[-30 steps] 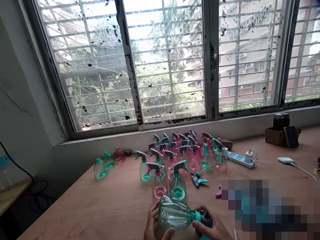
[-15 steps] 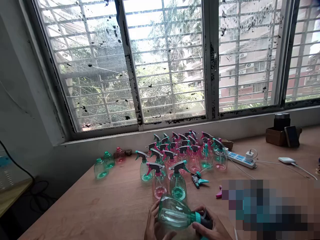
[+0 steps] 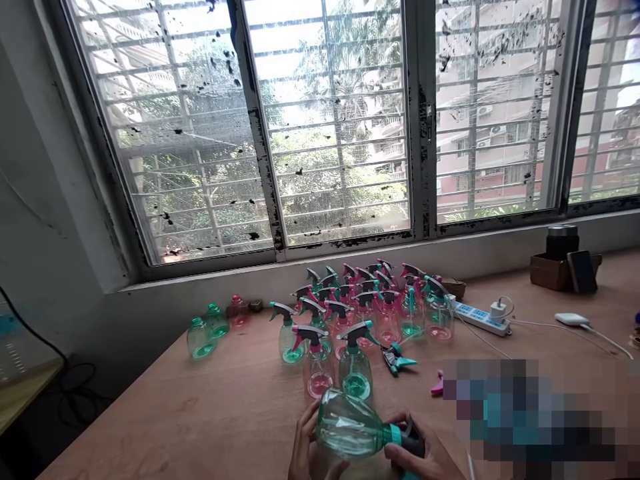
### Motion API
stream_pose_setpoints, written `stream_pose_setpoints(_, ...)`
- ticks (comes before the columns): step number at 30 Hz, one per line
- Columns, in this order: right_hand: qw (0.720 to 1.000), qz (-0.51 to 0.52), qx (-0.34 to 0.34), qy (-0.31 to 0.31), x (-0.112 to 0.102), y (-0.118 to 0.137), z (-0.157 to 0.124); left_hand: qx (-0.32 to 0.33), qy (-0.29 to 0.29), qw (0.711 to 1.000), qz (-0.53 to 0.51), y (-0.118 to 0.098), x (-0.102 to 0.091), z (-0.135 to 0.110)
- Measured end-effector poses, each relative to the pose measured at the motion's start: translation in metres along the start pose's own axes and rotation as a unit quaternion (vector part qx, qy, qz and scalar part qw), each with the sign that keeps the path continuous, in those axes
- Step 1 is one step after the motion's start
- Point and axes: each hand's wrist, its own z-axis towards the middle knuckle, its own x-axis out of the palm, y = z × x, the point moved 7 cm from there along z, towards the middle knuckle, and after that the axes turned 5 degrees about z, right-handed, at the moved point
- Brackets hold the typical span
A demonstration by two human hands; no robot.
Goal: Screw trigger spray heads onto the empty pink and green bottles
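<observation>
A clear green spray bottle [image 3: 350, 430] lies sideways in both hands at the bottom of the view, just above the wooden table [image 3: 230, 407]. My left hand [image 3: 306, 450] wraps round its body from below. My right hand [image 3: 425, 457] grips the black and teal trigger head [image 3: 411, 440] at the bottle's neck. Right behind them stand a pink bottle [image 3: 318, 363] and a green bottle [image 3: 356, 367], both with spray heads on.
Several more assembled pink and green bottles [image 3: 380, 303] crowd the table's far middle. Headless bottles [image 3: 201, 337] stand at the far left. A loose teal spray head [image 3: 397, 359], a power strip [image 3: 483, 319] with cables, and a brown box [image 3: 560, 267] lie to the right. A blurred patch covers the near right.
</observation>
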Motion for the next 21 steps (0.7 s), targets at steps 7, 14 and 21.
stream_pose_setpoints(7, 1.0, -0.017, -0.02, -0.005, 0.0019, 0.0028, -0.0018, -0.052, -0.003, 0.996, -0.072, 0.0027, 0.0062, -0.0029)
stream_pose_setpoints(14, 1.0, 0.018, -0.001, -0.013, 0.0027, 0.0026, -0.002, 0.008, -0.023, 1.0, -0.006, -0.0018, -0.0014, 0.0004)
stream_pose_setpoints(21, 1.0, 0.0, 0.003, 0.003, 0.0022, 0.0002, -0.0008, 0.018, -0.023, 1.0, -0.005, 0.0043, 0.0004, -0.0023)
